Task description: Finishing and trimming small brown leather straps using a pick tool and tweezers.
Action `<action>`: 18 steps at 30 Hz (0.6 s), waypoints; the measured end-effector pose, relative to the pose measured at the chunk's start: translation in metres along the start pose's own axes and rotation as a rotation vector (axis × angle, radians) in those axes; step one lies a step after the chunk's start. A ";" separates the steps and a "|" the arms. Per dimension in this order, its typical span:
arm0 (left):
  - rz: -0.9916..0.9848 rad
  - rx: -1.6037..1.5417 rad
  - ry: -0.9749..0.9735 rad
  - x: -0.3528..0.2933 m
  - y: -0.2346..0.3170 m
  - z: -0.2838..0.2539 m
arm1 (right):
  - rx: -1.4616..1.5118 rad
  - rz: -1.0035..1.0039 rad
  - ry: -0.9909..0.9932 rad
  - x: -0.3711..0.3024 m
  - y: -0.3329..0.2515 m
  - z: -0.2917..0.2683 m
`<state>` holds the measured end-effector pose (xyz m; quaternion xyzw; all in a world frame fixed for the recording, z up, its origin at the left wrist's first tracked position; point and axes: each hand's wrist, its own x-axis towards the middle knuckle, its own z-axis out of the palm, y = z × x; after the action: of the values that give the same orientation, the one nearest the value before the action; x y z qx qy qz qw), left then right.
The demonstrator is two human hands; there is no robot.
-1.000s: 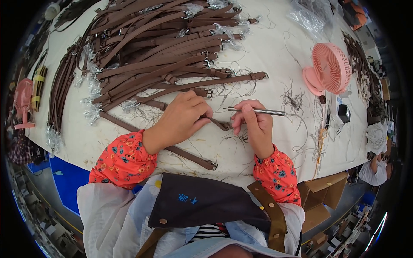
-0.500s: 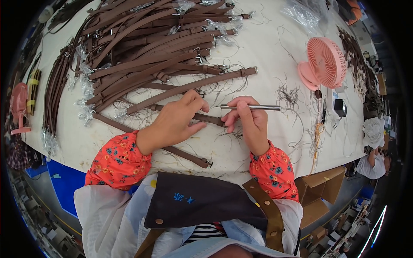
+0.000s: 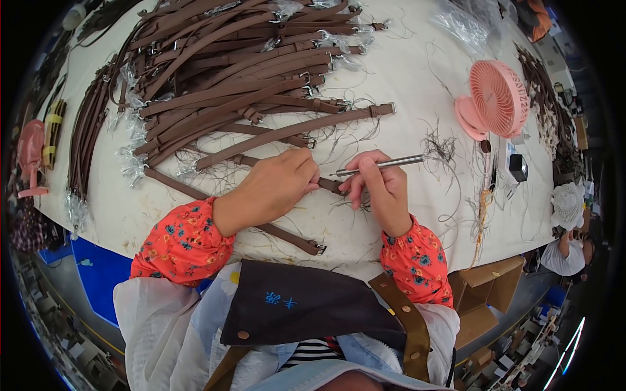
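Observation:
My left hand [image 3: 267, 189] is closed, thumb and fingertips together on a brown leather strap [image 3: 330, 186] that runs beneath it. Between the fingers of my right hand [image 3: 383, 192] lies a slim silver pen-like metal tool [image 3: 401, 161], its thin tip aimed left toward my left fingertips. The right hand's lower fingers are beside the strap's buckle end; whether they grip it I cannot tell. Just beyond, another buckled strap [image 3: 280, 135] slants across loose dark threads. One more strap's buckle end [image 3: 313, 247] comes out from under my left wrist.
A big heap of brown straps [image 3: 228, 72] with buckles and plastic-wrapped ends covers the table's far left. At the right stand a pink fan [image 3: 499, 98], a thread tangle [image 3: 440, 148] and a small black-and-white box [image 3: 517, 167]. Below the table edge sits an open cardboard box [image 3: 486, 290].
My left thumb and fingers, apart before, have closed together on the strap. The metal tool has tilted, its left tip now lower. My right hand has barely shifted.

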<state>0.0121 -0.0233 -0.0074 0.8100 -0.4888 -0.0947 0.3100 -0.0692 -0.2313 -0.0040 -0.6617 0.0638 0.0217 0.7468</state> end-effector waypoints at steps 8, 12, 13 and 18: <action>0.004 -0.005 -0.021 0.000 -0.003 0.001 | -0.139 -0.012 -0.088 0.000 0.002 -0.001; 0.007 -0.059 -0.020 0.000 -0.006 0.001 | -0.117 0.024 -0.084 -0.001 0.000 0.000; 0.019 -0.120 -0.029 0.000 -0.006 0.000 | -0.119 0.032 -0.086 -0.001 -0.001 0.000; 0.081 -0.076 0.012 -0.003 -0.008 0.002 | -0.083 0.023 -0.090 0.000 0.002 0.000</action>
<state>0.0153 -0.0189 -0.0147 0.7779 -0.5152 -0.0957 0.3469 -0.0696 -0.2310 -0.0056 -0.6897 0.0367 0.0629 0.7204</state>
